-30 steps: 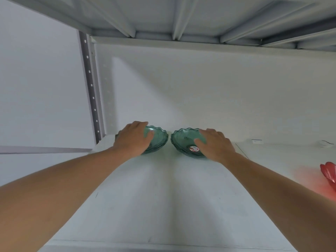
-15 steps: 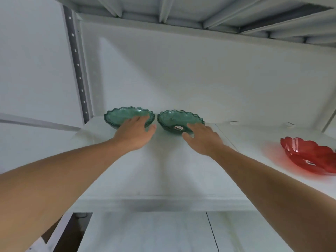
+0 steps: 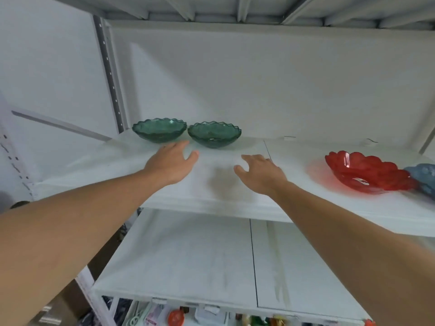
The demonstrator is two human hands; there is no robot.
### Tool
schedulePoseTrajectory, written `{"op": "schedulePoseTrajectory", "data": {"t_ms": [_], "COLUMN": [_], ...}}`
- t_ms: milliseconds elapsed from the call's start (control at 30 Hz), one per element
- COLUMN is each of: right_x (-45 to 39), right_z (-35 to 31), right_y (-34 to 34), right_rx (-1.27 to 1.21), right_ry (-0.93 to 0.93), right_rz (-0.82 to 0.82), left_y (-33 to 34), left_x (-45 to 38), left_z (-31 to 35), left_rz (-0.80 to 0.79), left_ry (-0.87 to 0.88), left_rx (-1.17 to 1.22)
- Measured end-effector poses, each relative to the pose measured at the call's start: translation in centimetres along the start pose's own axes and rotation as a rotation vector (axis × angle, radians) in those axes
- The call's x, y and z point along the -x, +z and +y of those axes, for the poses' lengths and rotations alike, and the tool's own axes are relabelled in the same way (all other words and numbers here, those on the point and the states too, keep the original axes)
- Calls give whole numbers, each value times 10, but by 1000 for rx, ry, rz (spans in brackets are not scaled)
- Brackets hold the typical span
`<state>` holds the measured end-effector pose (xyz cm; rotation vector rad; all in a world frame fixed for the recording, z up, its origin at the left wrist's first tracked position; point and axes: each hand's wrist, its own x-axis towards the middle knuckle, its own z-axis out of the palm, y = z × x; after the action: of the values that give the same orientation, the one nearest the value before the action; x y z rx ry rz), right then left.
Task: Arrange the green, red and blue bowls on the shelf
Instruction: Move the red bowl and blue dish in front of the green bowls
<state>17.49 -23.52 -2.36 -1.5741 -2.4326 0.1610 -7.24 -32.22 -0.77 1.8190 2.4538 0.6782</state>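
Both hands pulled back off green bowls | left hand fingers spread, empty | right hand fingers spread, empty | green bowls just beyond fingertips on shelf

Two translucent green scalloped bowls and a glossy translucent red scalloped bowl, glass or plastic, on a matt white shelf board; grey metal upright.

My left hand and right hand are bare, with no gloves, rings or watch on them. Both my forearms are uncovered right to the frame's edge, with no sleeve showing. My fingernails look short and plain.
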Motion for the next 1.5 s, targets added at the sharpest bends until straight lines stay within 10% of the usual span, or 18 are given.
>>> {"op": "schedulePoseTrajectory", "data": {"t_ms": [633,1500], "right_x": [83,120], "right_z": [45,490], "right_y": [-43,-149], "right_rx": [29,40], "right_ry": [100,306], "right_rz": [94,139], "left_y": [17,168], "left_x": [38,1], "left_z": [96,446], "left_rz": [-56,-64], "left_ry": [142,117], "left_rx": [121,108]}}
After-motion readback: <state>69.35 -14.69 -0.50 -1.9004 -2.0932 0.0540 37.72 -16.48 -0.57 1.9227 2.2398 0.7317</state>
